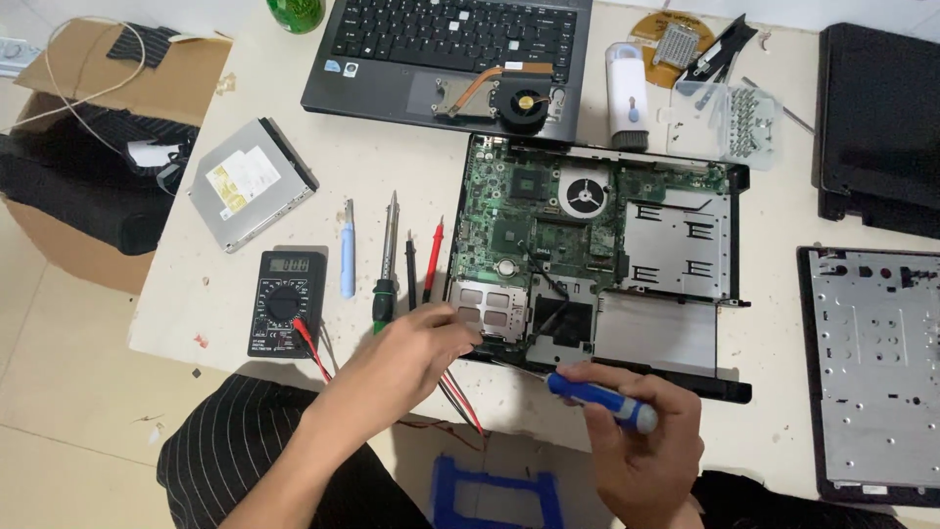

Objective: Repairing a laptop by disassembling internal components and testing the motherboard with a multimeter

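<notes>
Screwdriver (602,402) – blue handle, right hand (646,441) gripping; left hand (411,348) touching green motherboard (534,235).

A black multimeter (285,303) with red and black leads lies at the table's near left edge, with a silver optical drive (251,182) further back and a light blue tool (347,261), a green-handled screwdriver (386,264) and two probes (423,263) in a row beside it. At the back sits a keyboard panel (446,54) carrying a copper-piped cooling fan (516,98), next to a white cleaning brush (625,93) and a clear box of screws (741,118). A cardboard box (88,147) of dark cloth stands left of the table, and a metal-lined panel (874,372) lies at the right.
</notes>
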